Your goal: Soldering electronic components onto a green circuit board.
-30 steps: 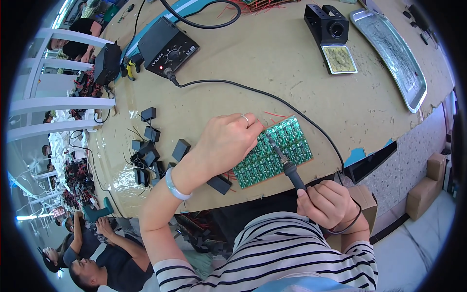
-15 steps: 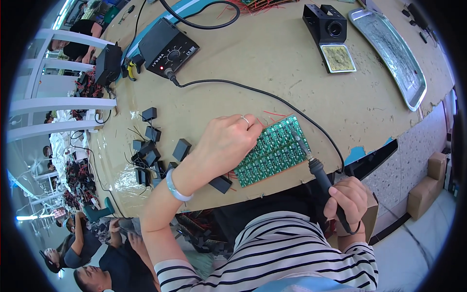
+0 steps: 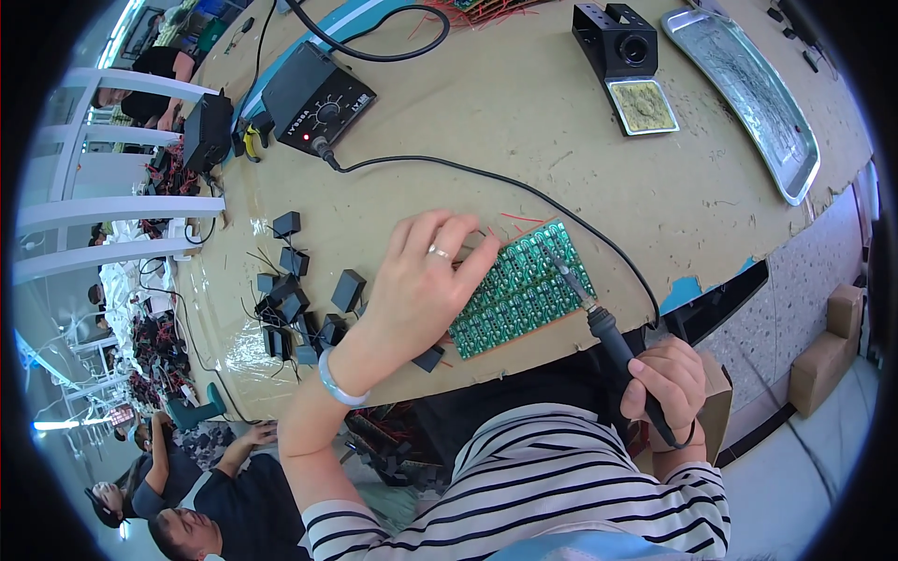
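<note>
A green panel of small circuit boards (image 3: 524, 304) lies tilted near the front edge of the table. My right hand (image 3: 670, 381) grips the dark handle of a soldering iron (image 3: 613, 338), whose metal tip reaches over the panel's upper right part; whether it touches cannot be told. Over the panel's left side hovers my left hand (image 3: 421, 276), thumb and fingers apart, with nothing visible held. It hides part of the panel. Thin red wires (image 3: 524, 218) stick out past the panel's far edge, close to my left thumb.
A black soldering station (image 3: 318, 98) stands at the back left, its cable curving across the table to the iron. Several black boxes (image 3: 293, 304) with wires lie left of my hand. At the back right are an iron holder (image 3: 615, 42) with yellow sponge (image 3: 644, 105) and a metal tray (image 3: 748, 93).
My left hand has moved slightly left, and its fingers have spread from a closed pinch. The iron's tip has shifted a little left over the panel.
</note>
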Tool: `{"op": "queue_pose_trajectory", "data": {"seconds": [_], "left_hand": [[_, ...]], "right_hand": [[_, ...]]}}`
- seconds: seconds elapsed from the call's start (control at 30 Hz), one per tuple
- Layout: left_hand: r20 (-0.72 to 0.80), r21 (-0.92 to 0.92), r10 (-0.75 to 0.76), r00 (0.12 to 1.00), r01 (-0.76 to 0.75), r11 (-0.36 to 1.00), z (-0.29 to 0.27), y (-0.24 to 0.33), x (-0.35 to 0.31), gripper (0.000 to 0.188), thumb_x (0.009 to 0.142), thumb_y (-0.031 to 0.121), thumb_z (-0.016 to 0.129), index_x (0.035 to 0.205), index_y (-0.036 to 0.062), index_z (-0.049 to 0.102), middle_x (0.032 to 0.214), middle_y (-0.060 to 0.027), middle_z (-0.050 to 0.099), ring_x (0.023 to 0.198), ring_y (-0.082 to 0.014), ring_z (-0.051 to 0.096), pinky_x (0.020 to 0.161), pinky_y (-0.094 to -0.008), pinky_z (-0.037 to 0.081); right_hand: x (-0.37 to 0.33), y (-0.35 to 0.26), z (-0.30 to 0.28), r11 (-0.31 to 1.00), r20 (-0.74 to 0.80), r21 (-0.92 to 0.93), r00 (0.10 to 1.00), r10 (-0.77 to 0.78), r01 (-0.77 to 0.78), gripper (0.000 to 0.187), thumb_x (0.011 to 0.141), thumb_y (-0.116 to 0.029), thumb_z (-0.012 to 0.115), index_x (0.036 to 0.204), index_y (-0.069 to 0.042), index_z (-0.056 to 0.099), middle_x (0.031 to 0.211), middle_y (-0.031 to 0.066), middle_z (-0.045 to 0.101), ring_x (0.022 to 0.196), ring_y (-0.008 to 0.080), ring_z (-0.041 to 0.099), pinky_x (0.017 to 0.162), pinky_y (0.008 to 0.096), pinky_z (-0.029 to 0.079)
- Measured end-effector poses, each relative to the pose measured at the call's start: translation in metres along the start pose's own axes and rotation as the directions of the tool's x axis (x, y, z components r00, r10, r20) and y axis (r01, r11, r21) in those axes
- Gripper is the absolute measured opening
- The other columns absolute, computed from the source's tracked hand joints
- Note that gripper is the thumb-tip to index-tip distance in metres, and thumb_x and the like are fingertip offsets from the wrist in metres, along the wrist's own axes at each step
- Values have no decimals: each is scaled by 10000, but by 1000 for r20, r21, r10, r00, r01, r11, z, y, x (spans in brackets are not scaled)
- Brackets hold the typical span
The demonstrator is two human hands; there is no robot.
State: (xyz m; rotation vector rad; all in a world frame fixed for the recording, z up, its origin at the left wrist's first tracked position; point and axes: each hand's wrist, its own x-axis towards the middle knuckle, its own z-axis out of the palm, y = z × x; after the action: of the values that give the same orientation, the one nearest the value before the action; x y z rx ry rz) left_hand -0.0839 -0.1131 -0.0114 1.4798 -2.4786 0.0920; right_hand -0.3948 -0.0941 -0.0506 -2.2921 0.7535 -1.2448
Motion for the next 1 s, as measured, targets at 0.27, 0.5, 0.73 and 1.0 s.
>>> {"op": "queue_pose_trajectory", "data": {"seconds": [0.27,0.5,0.73,1.0], "left_hand": [[56,-53,-59,997,62,997,5,-3,-13,281,787,46,726,1068,39,706,1040,-75,650,970,-278,619,844,-387,514],[167,-138,1,986,22,990,3,-22,-8,192,809,87,653,998,67,680,1009,-55,652,989,-249,607,894,-382,478],[309,-221,55,949,15,975,-2,-33,8,166,837,78,683,1002,68,672,954,-72,659,960,-263,617,866,-389,482],[132,-347,29,991,19,938,8,6,2,178,784,15,726,945,63,667,908,-67,633,870,-266,638,759,-376,514]], "right_hand": [[3,-1,-2,1000,7,14,1000,-5,5,111,909,-38,613,1010,10,617,715,81,618,563,238,612,549,354,512],[-1,-2,-4,1000,-10,5,1000,3,-2,112,903,-35,610,1004,13,620,707,84,616,558,236,607,551,351,512],[-2,-3,-3,1000,-27,9,1000,1,-1,105,897,-31,605,991,14,621,700,85,614,550,235,601,546,351,509],[-6,-2,0,997,28,72,1000,7,-9,139,858,-13,632,995,6,630,707,79,626,552,232,609,531,339,509]]}}
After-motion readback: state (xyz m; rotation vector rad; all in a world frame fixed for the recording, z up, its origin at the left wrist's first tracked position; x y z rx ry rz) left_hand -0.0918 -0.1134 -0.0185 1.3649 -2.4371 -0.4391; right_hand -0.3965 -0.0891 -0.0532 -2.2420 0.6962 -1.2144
